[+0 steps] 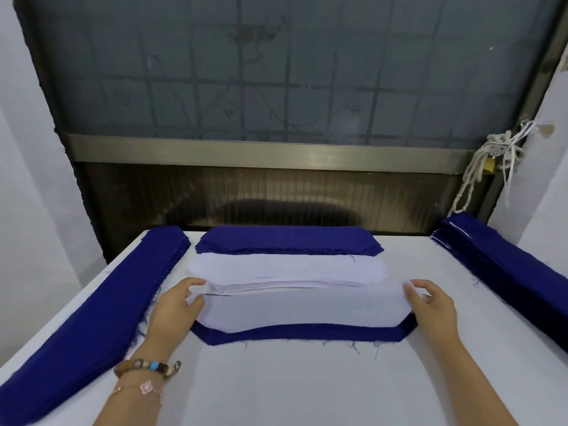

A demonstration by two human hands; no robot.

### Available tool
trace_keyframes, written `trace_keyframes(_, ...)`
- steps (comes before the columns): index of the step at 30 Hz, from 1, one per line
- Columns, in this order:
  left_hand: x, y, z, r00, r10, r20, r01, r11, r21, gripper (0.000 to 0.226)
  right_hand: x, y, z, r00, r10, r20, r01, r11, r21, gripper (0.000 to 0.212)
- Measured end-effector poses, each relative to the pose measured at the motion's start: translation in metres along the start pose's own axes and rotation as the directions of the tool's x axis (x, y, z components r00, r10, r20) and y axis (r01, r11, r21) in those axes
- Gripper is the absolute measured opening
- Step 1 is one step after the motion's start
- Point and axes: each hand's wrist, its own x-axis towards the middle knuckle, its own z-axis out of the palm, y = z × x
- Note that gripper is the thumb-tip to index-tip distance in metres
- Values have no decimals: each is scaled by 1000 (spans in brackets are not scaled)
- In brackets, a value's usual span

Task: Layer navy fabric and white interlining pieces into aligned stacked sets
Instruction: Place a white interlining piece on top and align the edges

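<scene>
A white interlining piece (302,309) lies on a navy fabric piece (307,332) at the table's middle, the navy showing along its near edge. My left hand (176,305) pinches the white piece's left end. My right hand (431,304) pinches its right end. Just behind it sits a stack of white interlining (285,269), and behind that a stack of navy pieces (289,239).
The white table (292,385) carries a long navy stack (92,312) along its left edge and another navy stack (504,265) along its right. A dark window and metal sill stand behind the table. Cords hang at the back right (491,161).
</scene>
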Motion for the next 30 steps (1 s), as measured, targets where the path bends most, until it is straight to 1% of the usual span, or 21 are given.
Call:
trace_keyframes(4, -1, -1, -1, 1000, 11, 5, -11, 1000, 15, 23, 0, 4, 0, 999, 32, -29, -33, 998, -55, 7)
trace_keyframes(6, -1, -3, 0, 1000, 28, 1, -28, 999, 47, 21, -1, 7, 2, 1000, 28, -12, -30, 991, -134, 6)
trace_keyframes(9, 0, -6, 0, 1000, 20, -3, -20, 997, 77, 18, 0, 11, 7, 999, -1, 45, 15, 952, -307, 9)
trace_keyframes(11, 0, -6, -1, 1000, 25, 9, -26, 996, 87, 17, 1, 12, 8, 999, 10, 49, 9, 932, -361, 10)
trace_keyframes(13, -1, -5, -2, 999, 44, 12, -45, 996, 83, 16, 2, 13, 9, 999, 22, 43, -4, 926, -377, 10)
trace_keyframes(15, -1, -2, -3, 997, 68, -20, -67, 997, 46, 15, 3, 13, 10, 999, 23, 39, -7, 924, -382, 10)
trace_keyframes(17, -1, 3, -4, 995, 72, -69, -75, 997, -31, 19, 4, 14, 11, 999, 21, 31, -8, 928, -374, 10)
trace_keyframes(19, 1, 6, -5, 995, 29, -93, -42, 989, -143, 24, 5, 15, 11, 999, 20, 29, -8, 926, -376, 8)
trace_keyframes(21, 2, 6, -6, 997, 3, -81, -16, 986, -166, 26, 5, 15, 11, 999, 15, 37, 1, 922, -388, 7)
trace_keyframes(26, 0, -1, -4, 1000, 12, 1, -12, 998, 68, 19, 5, 14, 12, 999, 14, 34, 1, 914, -405, 5)
trace_keyframes(30, 0, -3, -4, 1000, 3, 18, -5, 989, 150, 15, 5, 15, 13, 999, -1, 39, 17, 910, -414, 2)
